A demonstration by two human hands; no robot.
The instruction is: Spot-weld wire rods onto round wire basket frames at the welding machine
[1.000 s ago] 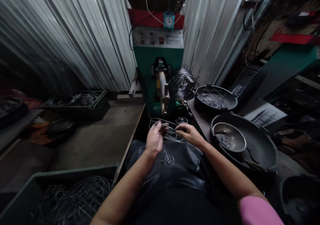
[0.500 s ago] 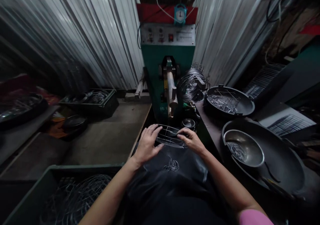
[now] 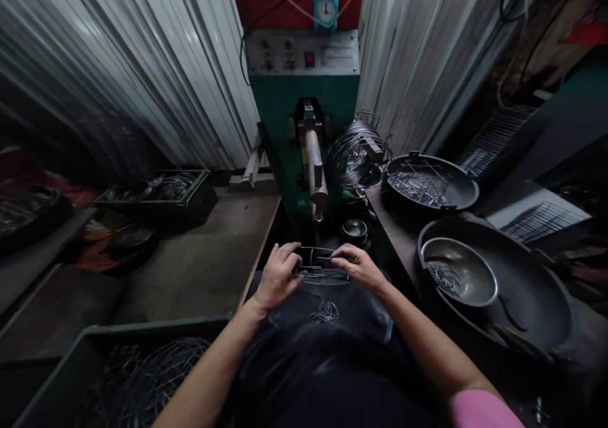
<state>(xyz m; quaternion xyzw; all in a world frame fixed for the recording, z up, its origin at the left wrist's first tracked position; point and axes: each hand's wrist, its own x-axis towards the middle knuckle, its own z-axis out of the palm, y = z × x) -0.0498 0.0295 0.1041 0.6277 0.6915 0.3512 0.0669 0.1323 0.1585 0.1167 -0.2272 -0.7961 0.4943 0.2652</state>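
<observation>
Between my hands, above my lap, is a small wire rack [image 3: 325, 277] of thin metal rods. My left hand [image 3: 279, 275] is closed on its left end, thumb below and fingers above. My right hand [image 3: 358, 266] pinches a rod at the right end. A small bunch of bent wire pieces [image 3: 327, 312] lies on the dark apron [image 3: 342, 346] over my lap. Just beyond the rack, the metal arm of a green machine [image 3: 317, 181] points toward me, apart from the rack.
Left, a green crate [image 3: 156, 327] holds wire pieces; another crate [image 3: 202, 200] stands farther back. On the right are a pan of wire parts [image 3: 465, 194] and a large pan [image 3: 536, 301] with a steel bowl [image 3: 479, 276] inside. A wire coil [image 3: 349, 156] hangs beside the machine.
The wire rack has tilted, so its top grid now shows more edge-on. Both hands remain on it. The whole view has shifted slightly.
</observation>
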